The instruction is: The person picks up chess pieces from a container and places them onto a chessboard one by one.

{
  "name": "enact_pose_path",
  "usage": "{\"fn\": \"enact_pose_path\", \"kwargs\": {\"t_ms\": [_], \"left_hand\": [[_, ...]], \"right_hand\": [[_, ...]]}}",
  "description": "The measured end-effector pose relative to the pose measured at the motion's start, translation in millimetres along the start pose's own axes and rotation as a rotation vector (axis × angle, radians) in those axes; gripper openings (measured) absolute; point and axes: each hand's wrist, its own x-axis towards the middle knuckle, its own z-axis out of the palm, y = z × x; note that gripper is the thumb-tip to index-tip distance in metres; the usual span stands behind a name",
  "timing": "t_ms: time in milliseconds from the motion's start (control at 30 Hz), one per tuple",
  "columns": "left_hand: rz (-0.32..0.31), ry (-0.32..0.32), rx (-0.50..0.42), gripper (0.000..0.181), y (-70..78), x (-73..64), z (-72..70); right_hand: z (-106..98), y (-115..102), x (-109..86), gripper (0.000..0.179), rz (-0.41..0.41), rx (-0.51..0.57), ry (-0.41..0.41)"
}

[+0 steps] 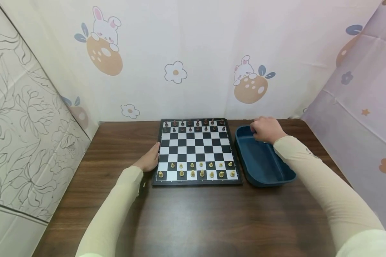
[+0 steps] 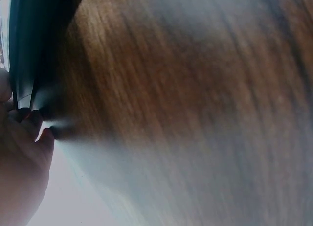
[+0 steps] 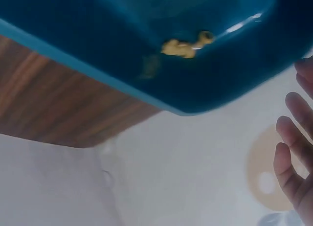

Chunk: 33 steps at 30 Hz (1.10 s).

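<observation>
A black-and-white chessboard (image 1: 191,146) lies on the table. Dark red chess pieces (image 1: 197,122) fill its two far rows, and gold chess pieces (image 1: 202,173) stand in its two near rows, with a bare square second from the left in the nearest row. My left hand (image 1: 150,158) rests its extended fingers against the board's left edge. Over the far end of a blue tray (image 1: 260,160) is my right hand (image 1: 266,129); the right wrist view shows its fingers loosely bent, nothing visible in them. Gold chess pieces (image 3: 181,49) lie in the tray's corner.
The tray stands close beside the board's right edge on the brown wooden table (image 1: 193,217). Behind the table hangs a patterned curtain (image 1: 199,43), with another patterned sheet (image 1: 366,107) at the right. A tiny pale scrap (image 1: 144,184) lies near the left wrist.
</observation>
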Motion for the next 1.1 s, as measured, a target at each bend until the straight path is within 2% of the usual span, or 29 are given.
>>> {"fn": "enact_pose_path", "kwargs": {"t_ms": [133, 200, 467, 633, 800, 1100], "left_hand": [[-0.003, 0.003, -0.002, 0.055, -1.2, -0.6, 0.0], [-0.005, 0.008, -0.005, 0.055, -2.7, -0.8, -0.5], [-0.014, 0.003, -0.006, 0.056, -5.7, 2.1, 1.9], [-0.016, 0.002, -0.007, 0.056, -5.7, 2.9, 3.0], [-0.022, 0.006, -0.006, 0.056, -5.6, 1.4, 3.4], [-0.021, 0.01, -0.013, 0.056, -2.9, 1.2, 3.1]], "right_hand": [[14.5, 10.6, -3.3, 0.02, 0.026, 0.014, -0.03], [22.6, 15.0, -2.6, 0.021, 0.036, 0.013, -0.047], [45.8, 24.8, -4.9, 0.011, 0.119, -0.001, -0.117], [54.6, 26.3, -6.8, 0.012, 0.145, -0.018, -0.118], [63.5, 25.8, -6.0, 0.012, 0.133, -0.033, -0.096], [73.5, 25.6, -3.4, 0.018, 0.112, -0.123, -0.07]]}}
